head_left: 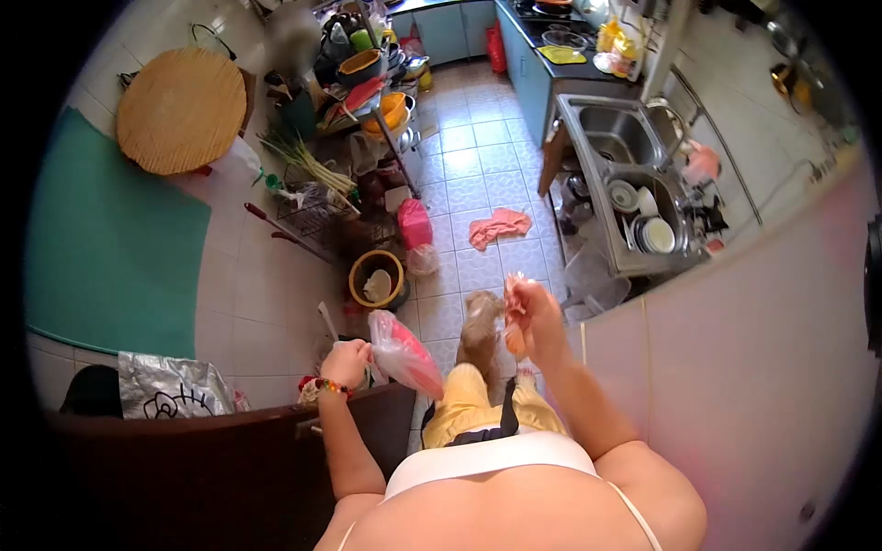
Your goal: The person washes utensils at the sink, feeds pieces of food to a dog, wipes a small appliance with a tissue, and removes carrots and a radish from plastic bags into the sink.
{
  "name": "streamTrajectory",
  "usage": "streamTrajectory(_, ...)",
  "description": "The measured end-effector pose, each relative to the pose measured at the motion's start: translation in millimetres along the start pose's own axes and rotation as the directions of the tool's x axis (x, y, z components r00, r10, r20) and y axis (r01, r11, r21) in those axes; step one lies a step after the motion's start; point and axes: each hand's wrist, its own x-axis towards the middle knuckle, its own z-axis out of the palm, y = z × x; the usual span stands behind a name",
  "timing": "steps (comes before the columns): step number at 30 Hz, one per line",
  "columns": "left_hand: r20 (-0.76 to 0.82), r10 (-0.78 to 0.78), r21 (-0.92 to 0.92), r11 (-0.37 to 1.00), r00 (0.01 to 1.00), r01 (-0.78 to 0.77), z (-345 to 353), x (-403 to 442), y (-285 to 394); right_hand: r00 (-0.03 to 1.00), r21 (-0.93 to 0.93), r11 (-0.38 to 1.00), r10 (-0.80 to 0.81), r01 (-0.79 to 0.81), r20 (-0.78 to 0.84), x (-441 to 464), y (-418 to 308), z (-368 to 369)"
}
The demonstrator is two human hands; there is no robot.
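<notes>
My left hand [344, 365], with a beaded bracelet at the wrist, is closed beside the edge of a dark wooden cabinet [257, 459]. It grips the end of a clear plastic bag with something bright pink in it [404, 354], which hangs out to the right. My right hand [542, 323] is raised at the right, its fingers closed around a crumpled pink-and-orange piece [513, 317]; whether this is cloth or plastic I cannot tell. On the tiles ahead lies a pink cloth [500, 228].
A yellow-rimmed bin [378, 280] and a pink bag [415, 222] stand on the floor at left. At right, a steel double sink [617, 138] holds bowls [654, 235]. Left are a crowded shelf rack, green onions [317, 165] and a round wooden board [182, 112].
</notes>
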Motion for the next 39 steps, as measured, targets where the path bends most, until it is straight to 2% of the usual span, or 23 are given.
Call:
streamTrajectory(2, -0.078, -0.077, 0.005, 0.997, 0.994, 0.078, -26.8, 22.4, 28.0, 0.997, 0.029, 0.996, -0.079, 0.080, -0.011, 41.8, -32.9, 22.9)
streamTrajectory(5, -0.118, -0.032, -0.017, 0.999, 0.992, 0.030, -47.2, 69.5, 57.1, 0.987, 0.008, 0.988, -0.155, 0.154, 0.034, 104.9, -59.1, 39.1)
streamTrajectory(8, -0.161, 0.042, -0.046, 0.998, 0.986, -0.050, -60.0, 142.5, 62.4, 0.985, -0.014, 0.985, -0.170, 0.170, -0.014, 171.3, -79.3, 58.5)
streamTrajectory(9, -0.137, 0.011, 0.007, 1.000, 0.991, -0.010, -66.9, 168.1, 66.0, 0.979, -0.064, 0.978, -0.201, 0.199, -0.024, 192.1, -90.2, 63.1)
streamTrajectory(10, -0.139, 0.175, 0.178, 0.973, 0.975, -0.149, -53.3, 212.7, 38.7, 0.981, -0.055, 0.980, -0.195, 0.194, -0.023, 216.3, -97.5, 63.2)
streamTrajectory(11, -0.032, 0.191, 0.146, 0.972, 0.981, -0.184, -65.2, 238.0, 49.6, 0.979, -0.040, 0.978, -0.204, 0.203, -0.028, 240.1, -104.8, 62.7)
streamTrajectory(12, -0.020, 0.458, 0.345, 0.838, 0.889, -0.424, -61.6, 272.8, 42.6, 0.974, -0.022, 0.975, -0.224, 0.223, -0.041, 263.6, -111.5, 63.6)
streamTrajectory(13, 0.029, 0.356, 0.175, 0.918, 0.934, -0.356, -60.6, 309.0, 44.3, 0.965, -0.041, 0.969, -0.246, 0.244, -0.088, 288.4, -115.7, 64.9)
streamTrajectory(14, 0.124, 0.202, 0.122, 0.969, 0.972, -0.217, -86.9, 326.8, 78.1, 0.958, -0.082, 0.964, -0.261, 0.252, -0.120, 316.6, -115.4, 66.6)
streamTrajectory(16, 0.172, 0.258, 0.186, 0.939, 0.951, -0.289, -98.2, 379.0, 89.8, 0.945, -0.196, 0.952, -0.271, 0.236, -0.181, 366.3, -112.2, 56.7)
streamTrajectory(20, 0.270, 0.378, 0.092, 0.906, 0.886, -0.414, -124.7, 470.6, 124.8, 0.928, -0.234, 0.953, -0.254, 0.192, -0.273, 433.0, -129.8, 70.6)
streamTrajectory(25, 0.277, 0.467, 0.121, 0.850, 0.840, -0.512, -144.4, 603.9, 175.9, 0.936, -0.341, 0.931, -0.231, 0.133, -0.265, 520.1, -165.1, 51.1)
streamTrajectory(28, 0.366, 0.437, 0.096, 0.861, 0.822, -0.500, -158.5, 673.7, 219.3, 0.951, -0.317, 0.944, -0.173, 0.086, -0.257, 577.3, -187.8, 45.6)
streamTrajectory(29, 0.344, 0.399, 0.045, 0.897, 0.850, -0.440, -164.6, 690.3, 237.7, 0.949, -0.331, 0.942, -0.158, 0.061, -0.274, 597.4, -188.3, 41.5)
streamTrajectory(32, 0.281, 0.389, 0.149, 0.885, 0.877, -0.440, -157.2, 765.5, 266.7, 0.955, -0.360, 0.933, -0.127, 0.023, -0.269, 671.4, -209.0, 24.6)
streamTrajectory(33, 0.246, 0.513, 0.200, 0.804, 0.823, -0.561, -134.9, 807.1, 252.1, 0.963, -0.346, 0.938, -0.099, 0.006, -0.252, 691.0, -219.3, 22.1)
streamTrajectory(34, 0.246, 0.372, 0.123, 0.904, 0.895, -0.410, -168.2, 801.7, 294.2, 0.969, -0.329, 0.944, -0.068, -0.014, -0.237, 709.7, -226.6, 20.6)
streamTrajectory(35, 0.252, 0.365, 0.196, 0.888, 0.896, -0.416, -170.4, 823.2, 302.2, 0.969, -0.257, 0.962, 0.030, -0.094, -0.244, 726.2, -239.6, 22.5)
streamTrajectory(36, 0.250, 0.295, 0.201, 0.916, 0.922, -0.348, -186.0, 832.7, 322.3, 0.971, -0.316, 0.942, 0.035, -0.112, -0.238, 743.3, -246.9, 21.3)
streamTrajectory(37, 0.244, 0.431, 0.238, 0.842, 0.869, -0.484, -164.9, 869.7, 302.2, 0.973, -0.376, 0.918, 0.041, -0.126, -0.228, 762.1, -250.4, 18.7)
streamTrajectory(38, 0.226, 0.317, 0.176, 0.917, 0.921, -0.358, -193.0, 868.4, 335.5, 0.977, -0.434, 0.891, 0.045, -0.135, -0.211, 782.8, -254.8, 19.2)
streamTrajectory(39, 0.235, 0.288, 0.147, 0.934, 0.928, -0.326, -199.5, 883.5, 343.9, 0.972, -0.413, 0.893, 0.091, -0.176, -0.216, 799.4, -265.4, 22.6)
